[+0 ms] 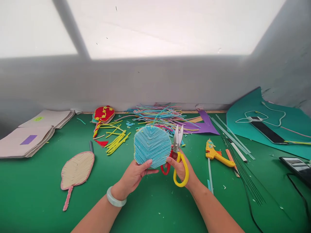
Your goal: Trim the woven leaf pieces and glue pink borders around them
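Observation:
A round fan panel (pixel 152 145), covered in light blue strips set in a V pattern, is held up above the green table. My left hand (pixel 138 174), with a pale bangle on the wrist, pinches its lower left edge, thumb in front. My right hand (pixel 181 168) grips scissors (pixel 181 158) with one yellow and one red handle; their blades point up and are slightly apart. The right thumb also touches the panel's lower right edge. One light blue strip rises past the panel's top edge. Most of my right fingers are hidden behind the scissors and panel.
Loose coloured strips (pixel 157 113) heap at the back, beside purple sheet (pixel 206 124). A cream fan (pixel 77 170) and a red fan (pixel 104 114) lie left, with paper stacks (pixel 36 139) beyond. At right are a yellow glue gun (pixel 215 153), thin wires (pixel 245 174) and phones (pixel 267 129).

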A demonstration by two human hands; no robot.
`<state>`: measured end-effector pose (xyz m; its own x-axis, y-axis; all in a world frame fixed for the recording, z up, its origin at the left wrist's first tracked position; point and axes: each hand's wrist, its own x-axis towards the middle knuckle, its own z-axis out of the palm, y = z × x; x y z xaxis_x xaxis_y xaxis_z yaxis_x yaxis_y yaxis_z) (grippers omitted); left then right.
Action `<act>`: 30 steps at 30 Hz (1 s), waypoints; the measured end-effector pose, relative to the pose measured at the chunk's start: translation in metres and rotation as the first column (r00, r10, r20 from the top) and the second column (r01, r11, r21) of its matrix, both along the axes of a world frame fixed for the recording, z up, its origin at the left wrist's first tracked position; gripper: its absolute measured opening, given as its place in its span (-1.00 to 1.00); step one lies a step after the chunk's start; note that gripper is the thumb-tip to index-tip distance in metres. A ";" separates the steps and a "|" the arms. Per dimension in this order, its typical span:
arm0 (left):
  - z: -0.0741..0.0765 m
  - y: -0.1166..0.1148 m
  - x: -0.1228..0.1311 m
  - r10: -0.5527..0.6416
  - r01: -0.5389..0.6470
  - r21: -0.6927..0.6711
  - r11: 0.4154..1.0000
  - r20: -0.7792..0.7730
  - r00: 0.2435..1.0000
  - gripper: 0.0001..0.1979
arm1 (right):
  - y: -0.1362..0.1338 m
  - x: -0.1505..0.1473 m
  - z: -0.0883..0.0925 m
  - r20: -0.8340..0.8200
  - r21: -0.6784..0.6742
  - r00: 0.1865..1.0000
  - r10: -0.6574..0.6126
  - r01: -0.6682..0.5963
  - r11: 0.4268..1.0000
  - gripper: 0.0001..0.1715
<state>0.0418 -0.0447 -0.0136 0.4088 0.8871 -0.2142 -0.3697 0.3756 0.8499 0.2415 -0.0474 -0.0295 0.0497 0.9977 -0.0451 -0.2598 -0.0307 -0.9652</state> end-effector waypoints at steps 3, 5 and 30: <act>0.001 -0.002 0.002 -0.018 0.018 -0.008 1.000 -0.012 1.000 -0.32 | -0.001 -0.003 0.000 0.043 0.014 0.999 -0.003 0.002 1.000 -0.21; 0.001 -0.003 0.003 -0.025 0.025 -0.005 1.000 -0.023 0.999 -0.34 | -0.002 -0.004 0.000 0.048 0.014 0.999 0.005 -0.006 1.000 -0.25; -0.001 0.000 0.000 -0.020 0.020 -0.069 0.997 -0.007 1.000 -0.52 | -0.001 -0.001 -0.002 0.040 0.039 0.998 0.038 -0.040 0.998 -0.27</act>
